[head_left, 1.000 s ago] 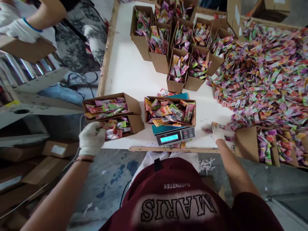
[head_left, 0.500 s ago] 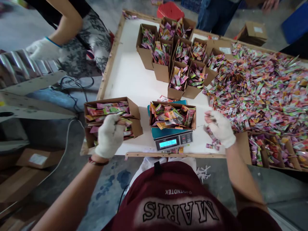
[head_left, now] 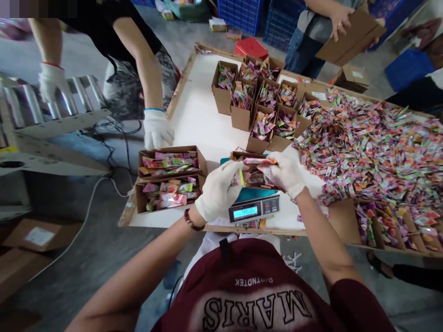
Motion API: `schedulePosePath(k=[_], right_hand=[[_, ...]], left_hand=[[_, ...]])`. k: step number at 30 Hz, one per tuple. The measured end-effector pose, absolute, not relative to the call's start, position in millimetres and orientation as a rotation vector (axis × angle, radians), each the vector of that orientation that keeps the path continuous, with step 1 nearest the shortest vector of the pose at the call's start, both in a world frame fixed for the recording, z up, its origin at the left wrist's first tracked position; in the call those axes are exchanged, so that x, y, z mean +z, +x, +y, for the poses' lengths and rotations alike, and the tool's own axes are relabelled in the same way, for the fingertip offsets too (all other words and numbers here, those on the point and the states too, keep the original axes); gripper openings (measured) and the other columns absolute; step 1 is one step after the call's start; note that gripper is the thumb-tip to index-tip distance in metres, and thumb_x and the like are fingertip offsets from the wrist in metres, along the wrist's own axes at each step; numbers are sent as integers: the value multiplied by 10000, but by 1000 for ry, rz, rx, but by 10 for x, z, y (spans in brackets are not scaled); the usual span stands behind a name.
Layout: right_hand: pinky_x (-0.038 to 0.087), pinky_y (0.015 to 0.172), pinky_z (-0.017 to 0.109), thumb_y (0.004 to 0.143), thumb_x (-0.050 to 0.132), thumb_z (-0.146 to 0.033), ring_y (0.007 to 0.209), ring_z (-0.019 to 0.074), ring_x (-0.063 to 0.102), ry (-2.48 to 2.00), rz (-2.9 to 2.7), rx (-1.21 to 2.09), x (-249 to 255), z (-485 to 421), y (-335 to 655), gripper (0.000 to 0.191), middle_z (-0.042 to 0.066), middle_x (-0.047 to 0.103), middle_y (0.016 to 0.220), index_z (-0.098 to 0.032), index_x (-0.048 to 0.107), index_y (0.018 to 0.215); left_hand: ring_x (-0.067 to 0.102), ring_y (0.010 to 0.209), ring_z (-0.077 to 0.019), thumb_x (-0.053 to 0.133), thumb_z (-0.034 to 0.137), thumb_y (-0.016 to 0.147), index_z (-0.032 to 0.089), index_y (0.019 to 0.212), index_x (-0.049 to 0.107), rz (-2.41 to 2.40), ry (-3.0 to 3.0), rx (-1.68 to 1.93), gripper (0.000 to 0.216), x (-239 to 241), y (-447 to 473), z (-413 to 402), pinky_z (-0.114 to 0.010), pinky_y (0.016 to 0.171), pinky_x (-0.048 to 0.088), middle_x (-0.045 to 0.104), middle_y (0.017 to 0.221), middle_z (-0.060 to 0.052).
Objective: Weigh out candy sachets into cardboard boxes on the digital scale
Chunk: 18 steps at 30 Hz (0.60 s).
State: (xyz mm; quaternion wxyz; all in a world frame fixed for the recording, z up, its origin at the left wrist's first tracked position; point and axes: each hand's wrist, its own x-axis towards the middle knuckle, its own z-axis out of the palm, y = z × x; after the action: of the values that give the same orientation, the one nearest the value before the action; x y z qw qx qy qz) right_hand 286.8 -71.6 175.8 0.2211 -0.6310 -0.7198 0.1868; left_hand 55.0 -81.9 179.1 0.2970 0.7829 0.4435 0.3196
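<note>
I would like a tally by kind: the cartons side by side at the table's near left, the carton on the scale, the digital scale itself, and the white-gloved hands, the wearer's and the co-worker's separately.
Cartons at near left: 2
Carton on the scale: 1
Digital scale: 1
Wearer's left hand and right hand: 2
Co-worker's gloved hands: 2
Total: 8

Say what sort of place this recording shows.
Probably a packing workshop: a heap of small wrapped packets, a digital scale on the worktable, and a roller conveyor nearby.
</note>
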Motion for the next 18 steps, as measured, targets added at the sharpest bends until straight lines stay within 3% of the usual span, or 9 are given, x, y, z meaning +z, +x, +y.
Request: schedulePosePath(k=[3,5,8,12,18], right_hand=[[487,753,271,888,575,-272,815,172,630,-1620,-1833,427,2058,-978,3047,119,20,697,882,-215,675,918],[502,779,289,880,542,-240,831,173,639,-1598,-1799,299,2241,-1177,3218,181,21,702,934,-224,684,991],[507,814,334,860,522,-223,865,206,651,-1778,-1777,-47,2434,-1467,3593,256,53,708,969,-218,699,1045],[499,835,378,855,506,-248,928,267,647,-2135,-1850,-345,2457,-1788,4183,273,93,700,959,-200,720,1016],[502,884,387,846,490,-231,1000,291,642,-2322,-1852,-320,2121,-2013,4609,336,142,702,1069,-162,734,1066]], left_hand=[[625,781,-164,401,335,1013,153,1052,647,886,1781,1113,308,2013,834,-782,-320,794,530,684,903,-65],[611,752,-145,342,348,1041,150,1118,633,670,1648,1145,360,2144,1152,-779,-307,769,534,675,902,-57],[655,970,-205,443,430,1019,149,1230,591,388,1719,1079,381,2255,1644,-814,-369,907,547,684,1080,-104],[555,1300,-304,621,563,915,128,1361,511,146,1946,978,632,2252,1885,-876,-451,1104,479,594,1363,-192],[521,1371,-270,516,440,996,167,1360,547,573,2089,1025,456,1988,1028,-756,-469,1162,445,558,1446,-173]])
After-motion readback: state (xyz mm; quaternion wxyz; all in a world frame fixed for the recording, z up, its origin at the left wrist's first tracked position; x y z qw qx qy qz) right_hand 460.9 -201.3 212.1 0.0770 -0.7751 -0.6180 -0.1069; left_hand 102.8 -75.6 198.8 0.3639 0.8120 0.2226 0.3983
